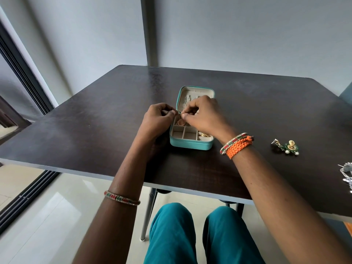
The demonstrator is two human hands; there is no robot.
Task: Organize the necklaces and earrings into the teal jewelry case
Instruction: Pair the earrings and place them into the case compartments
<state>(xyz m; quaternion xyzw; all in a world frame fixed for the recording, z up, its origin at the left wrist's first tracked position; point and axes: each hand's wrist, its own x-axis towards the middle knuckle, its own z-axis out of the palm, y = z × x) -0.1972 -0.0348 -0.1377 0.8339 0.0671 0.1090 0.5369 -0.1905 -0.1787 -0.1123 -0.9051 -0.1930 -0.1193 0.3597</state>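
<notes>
Dark wooden table (95, 134) stands on metal legs (147, 210) over glossy pale floor tiles (47, 216). Grey wall (247, 35) behind far edge.

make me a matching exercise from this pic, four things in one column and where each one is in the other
Things:
1. teal jewelry case
2. green and gold earrings
3. orange braided band
4. silver jewelry

Places:
A. at the picture's right edge, cut off
B. on the right wrist
C. open, under both hands
D. loose on the table, right of the case

Pairs: 1-C, 2-D, 3-B, 4-A
</notes>
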